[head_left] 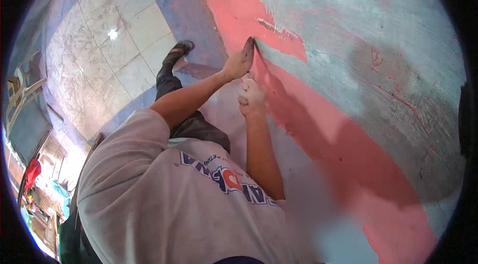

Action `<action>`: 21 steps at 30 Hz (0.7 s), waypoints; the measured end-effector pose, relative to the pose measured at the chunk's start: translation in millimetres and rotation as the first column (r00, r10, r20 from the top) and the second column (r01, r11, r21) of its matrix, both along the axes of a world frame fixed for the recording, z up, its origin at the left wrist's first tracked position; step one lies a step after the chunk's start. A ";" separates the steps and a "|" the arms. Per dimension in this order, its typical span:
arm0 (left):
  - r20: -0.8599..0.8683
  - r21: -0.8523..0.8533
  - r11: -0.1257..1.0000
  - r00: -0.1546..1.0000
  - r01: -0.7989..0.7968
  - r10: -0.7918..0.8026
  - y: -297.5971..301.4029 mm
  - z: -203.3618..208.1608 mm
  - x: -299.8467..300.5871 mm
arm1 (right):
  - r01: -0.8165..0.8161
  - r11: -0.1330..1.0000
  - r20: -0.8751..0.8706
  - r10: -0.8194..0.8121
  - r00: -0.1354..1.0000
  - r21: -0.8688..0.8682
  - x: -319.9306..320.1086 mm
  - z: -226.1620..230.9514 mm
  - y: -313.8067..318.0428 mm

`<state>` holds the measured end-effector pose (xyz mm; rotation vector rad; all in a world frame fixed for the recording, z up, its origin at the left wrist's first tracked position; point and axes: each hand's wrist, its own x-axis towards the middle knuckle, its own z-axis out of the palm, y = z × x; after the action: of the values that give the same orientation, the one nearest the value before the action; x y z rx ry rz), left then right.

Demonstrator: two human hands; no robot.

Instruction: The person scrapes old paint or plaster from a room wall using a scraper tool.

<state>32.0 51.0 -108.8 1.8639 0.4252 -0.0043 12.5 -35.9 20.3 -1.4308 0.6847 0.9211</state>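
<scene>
My left hand [240, 65] reaches forward to the pink painted band [226, 0] of the wall. Its fingers are stretched out and pressed close together, dark along the tips, seemingly against the surface. Just nearer to me, my right hand [253, 95] is closed in a fist below the left wrist. A small tip shows above that fist, but I cannot make out what it holds. Beside both hands, the pink paint meets a streaky grey-green surface [318, 15] along a ragged edge. A narrow grey-green strip [284, 57] runs between pink areas by my left fingertips.
Dusty light tiles [134, 25] with a blue-purple border lie to the left. My leg stretches forward there, ending in a dark shoe [184, 47]. A pale chair [22, 92] stands at the far left, above a red item [33, 173]. My shadow falls across the wall.
</scene>
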 end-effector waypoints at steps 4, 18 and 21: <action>0.144 0.039 0.999 0.989 0.015 -0.020 -35.6 53.5 -36.9 | -0.415 0.800 0.494 0.596 0.634 -0.433 -25.8 56.2 -41.3; 0.261 -0.108 0.976 0.942 -0.189 0.211 -47.3 31.6 -28.7 | -0.056 0.993 -0.039 0.052 0.998 -0.103 -12.9 62.8 -20.4; 0.172 -0.134 0.963 0.952 -0.232 0.253 -48.7 -2.6 -14.3 | -0.063 0.995 -0.036 0.061 0.997 -0.077 -2.6 34.5 -24.9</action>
<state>17.8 2.2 -111.4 1.6733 0.5096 0.3070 9.9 -60.9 54.8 -1.5156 0.7114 0.9782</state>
